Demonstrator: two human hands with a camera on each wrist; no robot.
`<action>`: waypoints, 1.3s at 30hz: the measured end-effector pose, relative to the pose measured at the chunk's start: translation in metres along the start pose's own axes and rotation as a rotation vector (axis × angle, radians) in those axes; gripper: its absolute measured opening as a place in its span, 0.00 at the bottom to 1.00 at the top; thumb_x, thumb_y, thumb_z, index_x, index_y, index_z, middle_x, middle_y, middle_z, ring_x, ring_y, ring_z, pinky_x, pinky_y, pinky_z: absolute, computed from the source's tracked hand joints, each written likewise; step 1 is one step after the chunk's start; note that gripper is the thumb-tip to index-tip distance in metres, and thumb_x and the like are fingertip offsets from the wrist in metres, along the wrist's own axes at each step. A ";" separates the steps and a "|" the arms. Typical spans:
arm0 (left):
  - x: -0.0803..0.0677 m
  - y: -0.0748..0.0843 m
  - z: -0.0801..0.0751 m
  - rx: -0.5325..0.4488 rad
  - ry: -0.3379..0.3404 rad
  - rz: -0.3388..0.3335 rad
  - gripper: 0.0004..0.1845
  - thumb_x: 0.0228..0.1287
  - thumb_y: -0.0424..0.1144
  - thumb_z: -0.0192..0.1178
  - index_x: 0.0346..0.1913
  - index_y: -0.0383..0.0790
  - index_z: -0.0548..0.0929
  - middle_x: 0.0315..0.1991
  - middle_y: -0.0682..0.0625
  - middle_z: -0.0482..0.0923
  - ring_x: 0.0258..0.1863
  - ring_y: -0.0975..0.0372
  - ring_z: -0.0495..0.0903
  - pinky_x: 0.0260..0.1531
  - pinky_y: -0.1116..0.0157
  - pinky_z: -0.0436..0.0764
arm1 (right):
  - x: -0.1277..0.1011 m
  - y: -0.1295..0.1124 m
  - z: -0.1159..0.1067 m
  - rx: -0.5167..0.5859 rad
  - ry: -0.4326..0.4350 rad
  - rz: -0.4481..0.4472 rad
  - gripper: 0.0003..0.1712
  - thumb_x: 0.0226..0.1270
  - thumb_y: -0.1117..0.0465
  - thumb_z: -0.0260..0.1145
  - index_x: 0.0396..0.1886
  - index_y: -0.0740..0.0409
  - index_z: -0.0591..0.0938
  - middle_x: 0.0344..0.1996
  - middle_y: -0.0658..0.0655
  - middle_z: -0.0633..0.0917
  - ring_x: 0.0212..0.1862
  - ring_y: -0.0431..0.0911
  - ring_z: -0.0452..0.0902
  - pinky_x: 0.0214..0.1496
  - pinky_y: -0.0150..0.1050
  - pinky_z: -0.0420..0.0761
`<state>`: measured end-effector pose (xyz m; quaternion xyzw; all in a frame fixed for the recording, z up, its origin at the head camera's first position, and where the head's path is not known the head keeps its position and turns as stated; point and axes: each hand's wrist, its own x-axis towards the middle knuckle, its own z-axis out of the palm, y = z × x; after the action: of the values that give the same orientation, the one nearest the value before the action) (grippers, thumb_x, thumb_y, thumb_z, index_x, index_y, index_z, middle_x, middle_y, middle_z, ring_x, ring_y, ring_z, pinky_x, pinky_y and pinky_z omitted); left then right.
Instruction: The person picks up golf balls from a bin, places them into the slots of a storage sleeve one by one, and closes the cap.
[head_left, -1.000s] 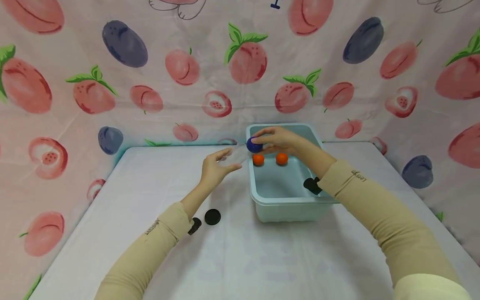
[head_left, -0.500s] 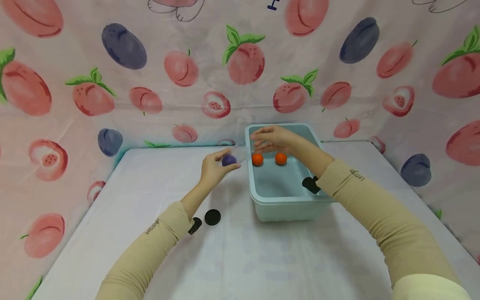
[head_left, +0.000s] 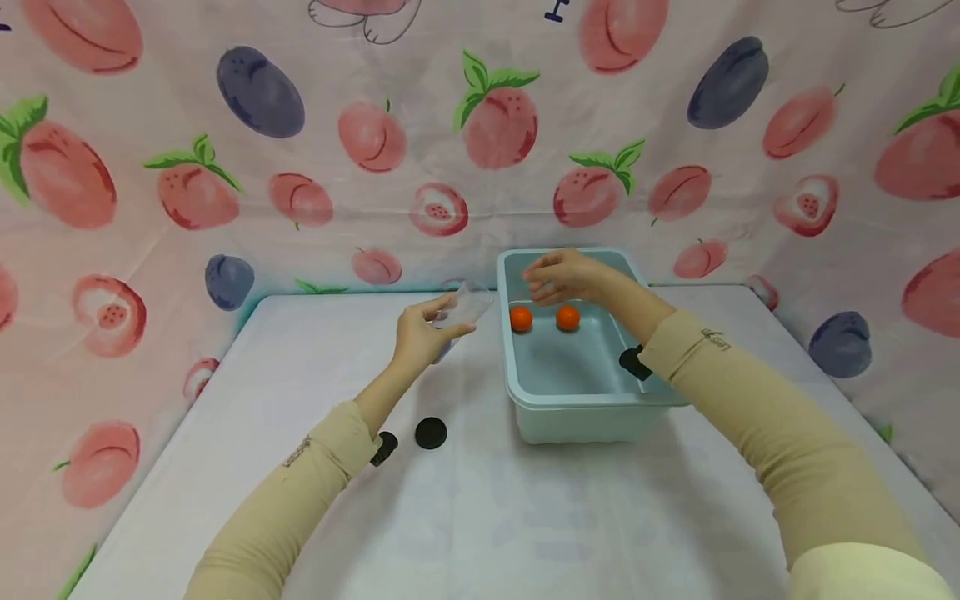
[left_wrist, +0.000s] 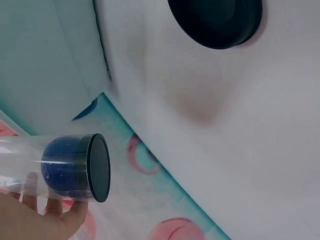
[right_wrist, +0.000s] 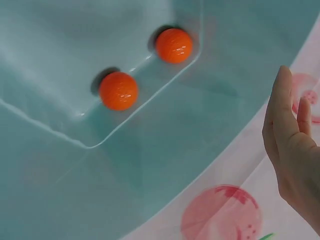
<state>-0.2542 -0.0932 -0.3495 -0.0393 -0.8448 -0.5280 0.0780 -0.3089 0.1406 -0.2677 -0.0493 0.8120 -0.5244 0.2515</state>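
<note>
My left hand (head_left: 420, 337) grips a clear plastic tube (head_left: 471, 302), tilted with its upper end towards the bin. In the left wrist view, a blue ball (left_wrist: 62, 165) lies inside the tube against its black end (left_wrist: 100, 168). From the head view, the hand mostly hides that ball. Over the far left part of the light blue bin (head_left: 592, 401), my right hand (head_left: 567, 275) holds nothing, its fingers loosely bent. Two orange balls, one on the left (head_left: 521, 318) and one on the right (head_left: 567, 317), lie in the bin below it.
A round black lid (head_left: 431, 432) lies on the white table (head_left: 510, 517), left of the bin and nearer the front. Behind the table hangs a fruit-patterned cloth (head_left: 300, 250). Black wrist cameras show at both cuffs.
The blue ball has gone from my right fingers into the tube and down to its black end. My left hand has tipped the tube steeper. The right hand has drawn slightly right.
</note>
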 end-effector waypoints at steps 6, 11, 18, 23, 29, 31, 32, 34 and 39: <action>0.002 -0.001 -0.005 -0.010 0.005 -0.001 0.32 0.48 0.41 0.73 0.60 0.45 0.78 0.54 0.45 0.80 0.56 0.52 0.78 0.55 0.55 0.77 | 0.008 0.006 -0.001 -0.069 0.010 0.007 0.24 0.72 0.60 0.54 0.61 0.70 0.68 0.46 0.64 0.76 0.42 0.49 0.78 0.61 0.49 0.74; 0.003 -0.001 -0.007 -0.023 0.010 -0.017 0.32 0.47 0.42 0.74 0.60 0.46 0.78 0.55 0.46 0.80 0.56 0.53 0.77 0.54 0.55 0.78 | 0.015 0.010 -0.004 -0.098 0.020 0.023 0.24 0.72 0.60 0.54 0.62 0.71 0.67 0.49 0.66 0.74 0.42 0.49 0.78 0.60 0.49 0.75; 0.003 -0.001 -0.008 -0.040 0.016 -0.048 0.33 0.47 0.42 0.74 0.60 0.46 0.78 0.55 0.46 0.80 0.57 0.53 0.77 0.56 0.54 0.76 | 0.022 0.014 -0.008 -0.129 0.044 0.044 0.24 0.71 0.61 0.55 0.61 0.72 0.68 0.46 0.65 0.75 0.40 0.48 0.78 0.59 0.47 0.76; 0.002 -0.003 -0.008 -0.034 0.016 -0.038 0.33 0.46 0.42 0.74 0.59 0.45 0.78 0.55 0.45 0.80 0.57 0.52 0.77 0.56 0.54 0.76 | 0.031 0.020 -0.009 -0.138 0.046 0.068 0.24 0.71 0.62 0.56 0.61 0.72 0.68 0.45 0.65 0.75 0.36 0.46 0.76 0.61 0.48 0.75; 0.000 -0.005 -0.010 -0.008 0.017 -0.006 0.32 0.46 0.41 0.74 0.59 0.45 0.78 0.54 0.45 0.80 0.56 0.51 0.77 0.56 0.54 0.76 | 0.039 0.028 -0.008 -0.128 0.038 0.072 0.24 0.71 0.63 0.54 0.61 0.73 0.67 0.41 0.63 0.75 0.34 0.45 0.75 0.57 0.45 0.78; 0.000 -0.006 -0.011 -0.009 0.016 -0.016 0.33 0.45 0.41 0.75 0.59 0.45 0.78 0.54 0.45 0.81 0.56 0.51 0.77 0.56 0.54 0.76 | 0.042 0.032 -0.007 -0.139 0.036 0.090 0.23 0.71 0.63 0.54 0.61 0.73 0.69 0.37 0.61 0.75 0.32 0.45 0.74 0.57 0.46 0.78; -0.001 -0.007 -0.011 -0.013 0.013 -0.024 0.32 0.45 0.40 0.75 0.59 0.45 0.78 0.54 0.45 0.81 0.56 0.51 0.77 0.56 0.54 0.76 | 0.044 0.034 -0.007 -0.149 0.037 0.104 0.23 0.71 0.63 0.55 0.60 0.73 0.69 0.36 0.60 0.75 0.32 0.45 0.74 0.57 0.46 0.78; -0.001 -0.008 -0.011 -0.013 0.007 -0.033 0.32 0.46 0.40 0.75 0.59 0.45 0.78 0.54 0.45 0.81 0.56 0.52 0.77 0.56 0.54 0.76 | 0.049 0.039 -0.007 -0.178 0.045 0.136 0.23 0.70 0.63 0.56 0.60 0.72 0.70 0.34 0.60 0.75 0.31 0.45 0.75 0.57 0.47 0.78; -0.001 -0.011 -0.009 -0.009 0.008 -0.018 0.31 0.46 0.40 0.74 0.58 0.43 0.79 0.53 0.44 0.81 0.56 0.50 0.78 0.56 0.54 0.77 | 0.061 0.048 -0.002 -0.216 0.064 0.177 0.26 0.69 0.60 0.58 0.62 0.68 0.70 0.39 0.62 0.75 0.33 0.46 0.76 0.57 0.47 0.78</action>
<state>-0.2538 -0.1065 -0.3559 -0.0299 -0.8425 -0.5324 0.0766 -0.3542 0.1426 -0.3310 0.0124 0.8725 -0.4109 0.2642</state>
